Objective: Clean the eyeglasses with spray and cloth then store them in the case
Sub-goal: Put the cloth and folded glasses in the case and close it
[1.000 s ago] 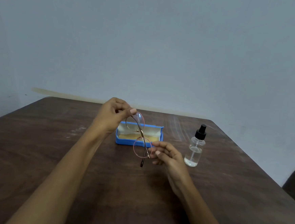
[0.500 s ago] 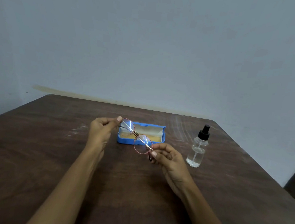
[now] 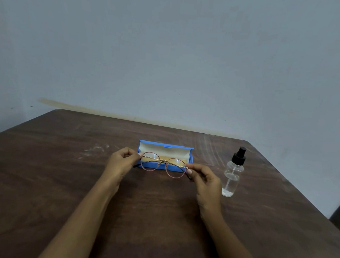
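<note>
With your left hand (image 3: 121, 162) and right hand (image 3: 206, 181) each pinching an end of the eyeglasses (image 3: 150, 161), uneven pull may twist the thin frame

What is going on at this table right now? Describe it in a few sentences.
A person holds a pair of eyeglasses with both hands. The left hand pinches one end and the right hand the other, close to an open blue case on the table. A spray bottle stands untouched to the right.
</note>
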Available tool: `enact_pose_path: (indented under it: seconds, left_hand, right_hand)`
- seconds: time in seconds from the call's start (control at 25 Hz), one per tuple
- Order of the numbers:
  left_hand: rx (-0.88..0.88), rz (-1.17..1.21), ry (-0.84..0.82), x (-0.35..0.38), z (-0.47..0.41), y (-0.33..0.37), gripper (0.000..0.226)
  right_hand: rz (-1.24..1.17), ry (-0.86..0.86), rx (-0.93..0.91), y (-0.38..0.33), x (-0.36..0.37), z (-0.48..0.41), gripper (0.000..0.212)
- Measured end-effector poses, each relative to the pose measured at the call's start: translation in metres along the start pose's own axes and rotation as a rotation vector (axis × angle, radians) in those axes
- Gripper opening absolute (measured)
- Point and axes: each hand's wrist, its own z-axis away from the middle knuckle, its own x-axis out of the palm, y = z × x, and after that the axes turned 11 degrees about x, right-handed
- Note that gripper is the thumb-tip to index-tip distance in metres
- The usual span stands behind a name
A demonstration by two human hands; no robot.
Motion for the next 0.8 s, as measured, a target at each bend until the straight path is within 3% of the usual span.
enact_pose_path:
  seconds: [0.28,0.48,0.64,0.8]
  left_hand:
    - [0.028,0.104,0.061,0.004,-0.008,-0.008,0.024]
    - [0.038,0.224,0.143,0.010,-0.017,-0.008,0.008]
    - [0.062,0.071,0.093,0.012,-0.025,-0.011,0.010]
    - [0.087,-0.102,0.027,0.010,-0.034,-0.010,0.008]
  right_hand:
    - [0.125,0.082,-0.099,0.006,0.012,-0.031,0.042]
    - [0.137,0.102,-0.064,0.012,0.013,-0.043,0.027]
    - [0.154,0.128,0.008,0.017,0.010,-0.049,0.013]
    - [0.023,0.099,0.078,0.016,0.010,-0.053,0.021]
